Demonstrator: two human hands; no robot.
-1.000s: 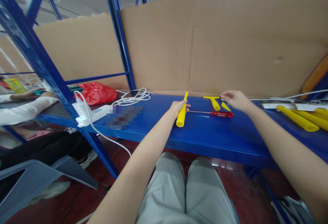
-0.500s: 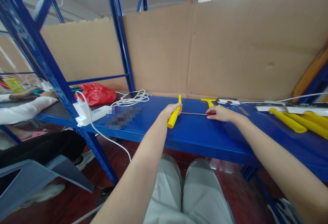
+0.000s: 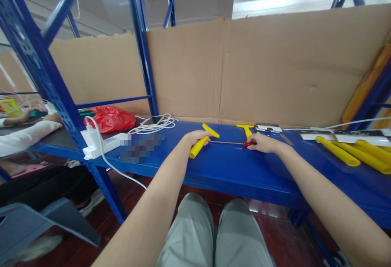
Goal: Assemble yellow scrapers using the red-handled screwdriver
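My left hand [image 3: 194, 137] is closed around a yellow T-shaped handle [image 3: 198, 148], its round grip tilted toward me and its crossbar up past my fingers. Closed on the red grip of a screwdriver [image 3: 229, 143], my right hand [image 3: 260, 142] keeps it nearly level. The thin metal shaft points left, its end close to my left fingers; whether it touches the yellow handle I cannot tell. Just behind my right hand lies a second yellow T-shaped handle [image 3: 246, 130] on the blue shelf [image 3: 226, 161].
More yellow handles [image 3: 339, 152] lie at the right beside white-and-black packs [image 3: 317, 134]. A small pack [image 3: 268, 128] and a flat metal strip [image 3: 286, 139] are nearer. Leftward are a power strip [image 3: 114, 142], coiled white cable [image 3: 157, 124], red bag [image 3: 113, 119] and another person's sleeve [image 3: 30, 136].
The yellow handle in my left hand has turned, so its crossbar now shows broadside. My view has tipped slightly upward. Both hands keep their hold.
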